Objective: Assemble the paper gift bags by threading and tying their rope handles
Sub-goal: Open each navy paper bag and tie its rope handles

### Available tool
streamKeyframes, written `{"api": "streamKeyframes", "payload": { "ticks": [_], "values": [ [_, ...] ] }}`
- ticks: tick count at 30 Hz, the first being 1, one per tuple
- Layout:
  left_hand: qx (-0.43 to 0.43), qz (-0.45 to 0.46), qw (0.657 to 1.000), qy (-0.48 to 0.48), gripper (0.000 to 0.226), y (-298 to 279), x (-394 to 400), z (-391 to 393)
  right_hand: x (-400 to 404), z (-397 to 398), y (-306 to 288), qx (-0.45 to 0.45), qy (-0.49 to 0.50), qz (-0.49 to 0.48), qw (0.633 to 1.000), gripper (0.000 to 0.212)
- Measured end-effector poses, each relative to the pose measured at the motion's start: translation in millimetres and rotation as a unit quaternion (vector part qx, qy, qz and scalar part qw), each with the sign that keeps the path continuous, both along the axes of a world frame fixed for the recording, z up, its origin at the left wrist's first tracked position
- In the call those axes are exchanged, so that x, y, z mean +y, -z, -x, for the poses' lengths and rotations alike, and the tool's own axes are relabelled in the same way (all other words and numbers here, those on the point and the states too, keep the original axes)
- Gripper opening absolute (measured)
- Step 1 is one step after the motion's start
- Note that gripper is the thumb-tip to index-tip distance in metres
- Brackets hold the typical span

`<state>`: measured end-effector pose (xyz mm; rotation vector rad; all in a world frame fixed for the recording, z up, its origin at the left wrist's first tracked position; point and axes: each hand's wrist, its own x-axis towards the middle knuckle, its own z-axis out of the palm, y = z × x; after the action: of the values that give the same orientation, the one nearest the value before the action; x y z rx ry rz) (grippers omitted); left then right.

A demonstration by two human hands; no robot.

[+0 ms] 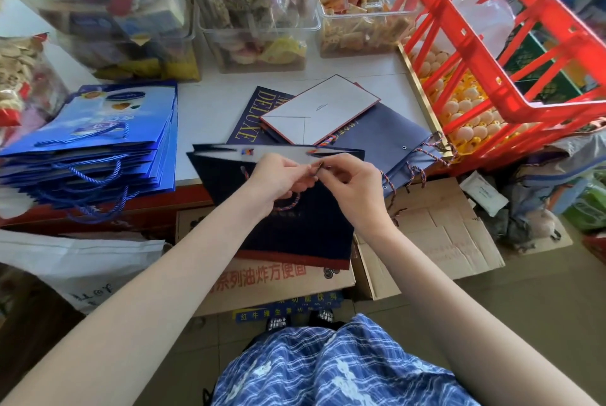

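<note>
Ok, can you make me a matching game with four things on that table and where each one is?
Things:
1. stack of blue bags
2. red crate
3. dark navy bag
4. clear snack boxes

Places:
A. at the back of the table
B. at the right, over the eggs
C. at the left edge
D. at the front, under both hands

Pairs: 1-C, 2-B, 3-D, 4-A

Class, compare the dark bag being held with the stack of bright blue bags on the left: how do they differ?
The dark bag is navy with a red bottom edge; the blue bags are glossy and printed. The dark bag hangs over the table edge, alone; the blue bags lie stacked. Its rope is multicoloured; theirs are blue. Both are flat-folded paper bags.
</note>
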<state>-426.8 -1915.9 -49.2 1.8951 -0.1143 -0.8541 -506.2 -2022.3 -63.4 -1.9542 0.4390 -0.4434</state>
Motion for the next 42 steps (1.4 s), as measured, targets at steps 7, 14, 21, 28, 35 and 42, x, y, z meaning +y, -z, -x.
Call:
{"api": "streamKeyframes", "payload": {
  "ticks": [7, 14, 21, 28, 35, 42],
  "values": [
    [-0.26, -0.135, 0.948, 0.12, 0.036, 18.6, 3.7, 23.0, 3.5, 13.1, 5.6, 0.049, 0.077, 0.007, 0.996, 0.015],
    [-0.458, -0.236, 0.845, 0.141, 0.027, 28.6, 9.1, 38.0, 4.8, 14.7, 10.3, 0.139, -0.004, 0.123, 0.983, 0.009],
    [-0.34, -0.062, 0.934, 0.09, 0.009, 49.1, 23.2, 43.7, 0.9, 17.1, 12.8, 0.187, 0.026, -0.016, 0.982, 0.008],
    [-0.569, -0.022, 0.803, 0.175, 0.021, 56.9, 29.0, 38.1, 3.3, 17.5, 11.5, 0.223, -0.054, 0.106, 0.968, 0.009],
    [-0.492, -0.121, 0.851, 0.141, 0.021, 45.9, 27.7, 41.4, 0.3, 18.3, 10.7, 0.196, -0.093, 0.17, 0.961, 0.015],
    [-0.336, -0.143, 0.92, 0.144, 0.02, 39.6, 25.2, 34.2, -1.8, 14.1, 11.1, 0.185, -0.107, 0.184, 0.959, 0.015]
  ]
}}
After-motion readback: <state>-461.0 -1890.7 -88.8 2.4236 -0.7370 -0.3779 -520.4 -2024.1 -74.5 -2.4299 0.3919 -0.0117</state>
